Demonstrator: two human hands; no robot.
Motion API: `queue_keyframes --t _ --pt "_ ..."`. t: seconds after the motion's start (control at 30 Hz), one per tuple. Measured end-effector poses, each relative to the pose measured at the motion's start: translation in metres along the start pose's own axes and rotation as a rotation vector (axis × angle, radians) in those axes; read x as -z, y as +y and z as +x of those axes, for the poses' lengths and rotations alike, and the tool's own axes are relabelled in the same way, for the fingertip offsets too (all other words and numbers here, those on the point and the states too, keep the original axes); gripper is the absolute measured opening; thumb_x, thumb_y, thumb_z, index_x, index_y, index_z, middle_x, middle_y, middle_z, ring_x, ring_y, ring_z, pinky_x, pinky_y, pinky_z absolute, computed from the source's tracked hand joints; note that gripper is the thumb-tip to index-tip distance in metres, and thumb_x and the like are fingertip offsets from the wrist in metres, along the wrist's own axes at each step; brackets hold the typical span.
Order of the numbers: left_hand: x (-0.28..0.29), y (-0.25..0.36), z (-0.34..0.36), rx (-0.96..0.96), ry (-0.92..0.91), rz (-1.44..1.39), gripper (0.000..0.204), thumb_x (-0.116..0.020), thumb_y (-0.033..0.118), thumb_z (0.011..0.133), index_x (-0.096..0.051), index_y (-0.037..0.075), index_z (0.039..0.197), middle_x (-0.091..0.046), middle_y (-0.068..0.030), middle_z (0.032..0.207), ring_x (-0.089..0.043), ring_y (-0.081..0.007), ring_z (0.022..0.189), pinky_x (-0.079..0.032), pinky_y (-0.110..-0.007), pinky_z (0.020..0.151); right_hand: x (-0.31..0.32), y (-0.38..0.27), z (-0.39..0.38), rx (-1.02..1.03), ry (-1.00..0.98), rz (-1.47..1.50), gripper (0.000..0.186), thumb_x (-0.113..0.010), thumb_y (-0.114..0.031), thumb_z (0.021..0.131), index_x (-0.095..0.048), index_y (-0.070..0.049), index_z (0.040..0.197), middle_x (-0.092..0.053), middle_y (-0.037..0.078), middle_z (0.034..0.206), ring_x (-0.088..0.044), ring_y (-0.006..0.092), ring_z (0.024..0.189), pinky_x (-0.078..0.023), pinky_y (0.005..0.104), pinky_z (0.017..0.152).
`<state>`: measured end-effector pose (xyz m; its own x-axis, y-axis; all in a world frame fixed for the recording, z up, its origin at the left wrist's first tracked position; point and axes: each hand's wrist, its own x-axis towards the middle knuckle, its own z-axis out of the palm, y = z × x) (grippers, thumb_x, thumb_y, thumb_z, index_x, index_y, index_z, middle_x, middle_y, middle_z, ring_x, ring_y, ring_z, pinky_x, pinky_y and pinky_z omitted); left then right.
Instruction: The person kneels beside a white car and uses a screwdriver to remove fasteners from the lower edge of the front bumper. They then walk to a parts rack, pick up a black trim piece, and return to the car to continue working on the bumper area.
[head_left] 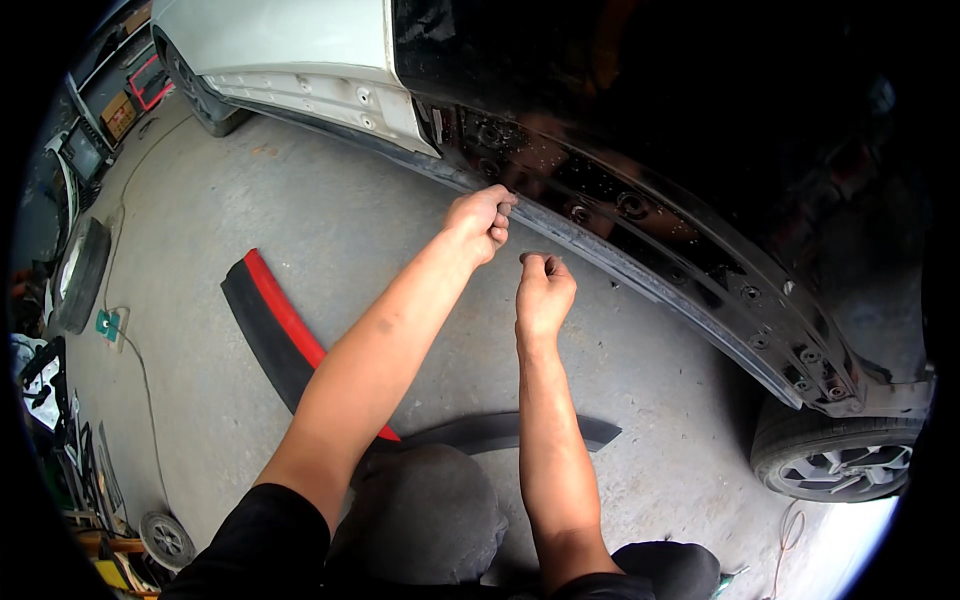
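A car stands along the upper right, with a white front part (310, 60) and a glossy black side panel (560, 165) dotted with clips and holes. Along its bottom edge runs a grey sill strip (610, 262). My left hand (480, 222) is closed beside this strip, its fingertips close to or touching it; whatever they pinch is hidden. Just right of and below it, my right hand (546, 290) hangs apart from the car over the floor. Its thumb and fingers are pressed together, and anything between them is too small to make out.
A black-and-red trim piece (270, 320) lies on the concrete floor to the left. A dark curved trim strip (470, 432) lies near my knees. The car's wheels are at far left (200, 95) and lower right (840, 465). A cable (145, 375) and loose parts line the left side.
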<state>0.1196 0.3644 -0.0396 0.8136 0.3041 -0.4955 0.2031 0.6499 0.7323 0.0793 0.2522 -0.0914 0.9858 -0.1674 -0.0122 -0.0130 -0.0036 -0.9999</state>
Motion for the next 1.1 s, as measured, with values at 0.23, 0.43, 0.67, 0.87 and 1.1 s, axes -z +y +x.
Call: queue_keyframes --t 0.23,0.43,0.67,0.87,1.1 --pt "-0.003 -0.007 -0.005 -0.103 -0.021 0.086 0.006 -0.057 0.009 0.086 -0.057 0.002 0.084 -0.04 0.0034 0.065 -0.031 -0.0045 0.049 -0.023 -0.02 0.04 0.0 -0.002 -0.003 0.011 -0.032 0.06 0.019 -0.055 -0.012 0.082 -0.064 0.005 0.079 -0.06 0.006 0.066 -0.05 0.0091 0.063 -0.044 0.0275 0.061" --pt "-0.004 -0.006 -0.009 -0.033 -0.044 0.034 0.007 -0.056 0.009 0.086 -0.057 0.003 0.088 -0.047 0.0017 0.067 -0.035 -0.0057 0.048 -0.027 -0.019 0.04 0.004 0.0 -0.001 0.001 -0.045 0.1 0.018 -0.055 -0.011 0.083 -0.065 0.004 0.079 -0.061 0.005 0.066 -0.051 0.0093 0.064 -0.044 0.0271 0.062" --pt "0.001 -0.001 -0.006 -0.037 -0.067 0.054 0.008 -0.053 0.006 0.087 -0.057 0.003 0.081 -0.055 -0.0024 0.068 -0.044 -0.0072 0.05 -0.034 -0.02 0.04 0.012 -0.001 0.002 -0.034 -0.04 0.114 0.018 -0.055 -0.011 0.083 -0.065 0.004 0.08 -0.061 0.004 0.067 -0.051 0.0086 0.063 -0.044 0.0263 0.062" --pt "-0.003 0.006 0.002 -0.04 -0.003 0.146 0.005 -0.056 0.005 0.086 -0.056 0.002 0.082 -0.052 -0.0012 0.069 -0.041 -0.0054 0.05 -0.03 -0.019 0.039 0.006 -0.001 -0.001 -0.011 -0.053 0.13 0.018 -0.055 -0.011 0.083 -0.065 0.004 0.08 -0.061 0.004 0.067 -0.051 0.0087 0.063 -0.044 0.0262 0.061" --pt "-0.003 -0.004 -0.005 -0.189 -0.018 0.28 0.003 -0.056 0.005 0.087 -0.056 0.003 0.086 -0.053 -0.0003 0.072 -0.041 -0.0051 0.051 -0.03 -0.019 0.039 0.014 -0.007 0.005 -0.02 -0.035 0.109 0.018 -0.055 -0.011 0.083 -0.065 0.004 0.079 -0.061 0.004 0.067 -0.051 0.009 0.064 -0.044 0.0268 0.062"
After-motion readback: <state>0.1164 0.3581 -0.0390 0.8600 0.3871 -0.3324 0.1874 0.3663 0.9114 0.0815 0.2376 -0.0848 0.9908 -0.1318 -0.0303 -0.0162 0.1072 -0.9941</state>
